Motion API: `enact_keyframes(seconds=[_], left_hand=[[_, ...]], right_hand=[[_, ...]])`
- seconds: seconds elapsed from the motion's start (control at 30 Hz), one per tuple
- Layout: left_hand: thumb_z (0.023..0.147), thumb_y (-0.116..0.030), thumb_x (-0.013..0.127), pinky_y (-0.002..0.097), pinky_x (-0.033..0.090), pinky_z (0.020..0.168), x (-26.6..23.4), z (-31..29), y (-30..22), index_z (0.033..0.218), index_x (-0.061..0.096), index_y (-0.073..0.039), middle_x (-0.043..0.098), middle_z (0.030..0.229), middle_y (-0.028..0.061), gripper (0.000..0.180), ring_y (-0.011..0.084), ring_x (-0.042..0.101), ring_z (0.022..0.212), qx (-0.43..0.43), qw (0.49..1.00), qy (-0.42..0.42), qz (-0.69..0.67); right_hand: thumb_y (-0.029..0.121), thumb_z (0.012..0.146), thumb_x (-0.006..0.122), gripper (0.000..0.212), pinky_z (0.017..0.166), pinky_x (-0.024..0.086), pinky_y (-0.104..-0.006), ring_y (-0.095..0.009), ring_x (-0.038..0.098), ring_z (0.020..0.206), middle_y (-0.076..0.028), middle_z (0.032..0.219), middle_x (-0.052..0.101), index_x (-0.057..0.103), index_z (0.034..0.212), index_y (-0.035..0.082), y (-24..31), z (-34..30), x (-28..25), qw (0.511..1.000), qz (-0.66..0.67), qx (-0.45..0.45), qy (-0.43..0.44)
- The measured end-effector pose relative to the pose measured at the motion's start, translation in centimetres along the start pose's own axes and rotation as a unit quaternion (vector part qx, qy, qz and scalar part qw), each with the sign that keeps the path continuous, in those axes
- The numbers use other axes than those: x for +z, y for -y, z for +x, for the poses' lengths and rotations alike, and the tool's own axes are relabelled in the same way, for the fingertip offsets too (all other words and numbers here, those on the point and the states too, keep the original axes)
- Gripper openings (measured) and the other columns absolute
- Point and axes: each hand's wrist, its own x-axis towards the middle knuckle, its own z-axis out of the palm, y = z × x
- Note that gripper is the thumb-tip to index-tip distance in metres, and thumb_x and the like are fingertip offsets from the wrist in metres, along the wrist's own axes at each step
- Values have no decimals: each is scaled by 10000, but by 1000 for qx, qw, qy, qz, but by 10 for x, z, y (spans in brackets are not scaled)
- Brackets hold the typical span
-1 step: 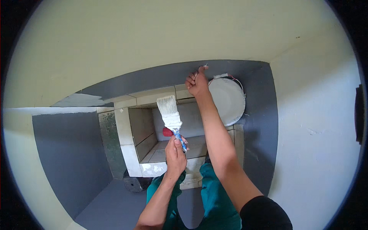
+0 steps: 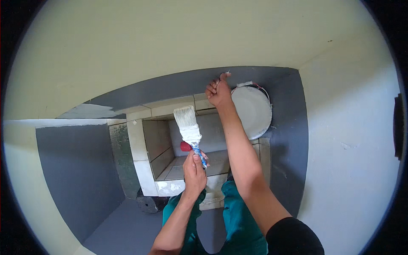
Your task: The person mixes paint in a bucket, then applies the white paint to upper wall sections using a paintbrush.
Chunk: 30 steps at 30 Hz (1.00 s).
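Observation:
My left hand (image 2: pixel 195 174) is closed round the blue-and-white handle of a paintbrush (image 2: pixel 189 127). The brush stands bristles up, its middle and bristles coated in white. A small red object (image 2: pixel 185 146) shows beside the handle; whether I hold it too, I cannot tell. Farther out, my right hand (image 2: pixel 218 90) reaches to the grey band (image 2: pixel 170 87) low on the wall, its fingers curled in and a digit against the grey. A small white bit (image 2: pixel 229 73) shows at that fingertip; what the fingers hold, if anything, is unclear. Right of this hand stands a bucket of white paint (image 2: pixel 254 111), partly behind my forearm.
A tiled, box-like basin (image 2: pixel 144 148) lies beneath my hands, its rim supporting the bucket. The pale yellow wall (image 2: pixel 191 34) rises beyond the grey band, and a pale wall (image 2: pixel 348 161) stands at the right. A dark, rounded object (image 2: pixel 149 204) sits at the basin's lower left.

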Motion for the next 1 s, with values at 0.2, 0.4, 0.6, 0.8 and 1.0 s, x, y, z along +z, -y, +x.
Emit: enact_keyframes(seconds=[0.2,0.4,0.6,0.8,1.0], left_hand=[[1066,-310,323,315,446,585,5,-10,-7,887,517,6,553,744,90,412,167,553,625,4,1000,11,21],[1064,-328,319,334,447,585,13,-22,-4,878,527,8,553,724,104,437,187,560,619,5,999,16,45],[1063,-345,311,341,456,591,28,-36,13,881,528,8,555,723,109,452,194,565,621,3,997,26,75],[1061,-365,307,342,459,599,72,-32,24,883,521,5,558,745,115,463,207,565,618,10,995,58,75],[1060,-376,308,340,455,600,116,-33,23,878,520,3,548,724,103,471,203,556,624,21,995,66,73]], right_hand=[[609,933,498,587,427,159,-272,-112,216,439,22,536,274,330,591,162,15,-27,8,1000,13,-16,1],[568,942,514,558,437,172,-273,-106,223,442,21,538,291,372,589,160,39,-57,-16,973,44,-40,225],[543,937,547,540,535,371,-275,-167,489,577,-58,656,534,538,669,75,12,-65,-194,945,-290,-70,-137],[359,902,599,573,1030,281,-520,-326,306,1329,-190,1405,360,463,1327,-1,-8,-74,-339,432,-808,-254,-310],[300,865,620,645,1136,169,-552,-356,184,1429,-197,1466,310,394,1402,25,47,-87,-333,343,-871,-295,-192]])
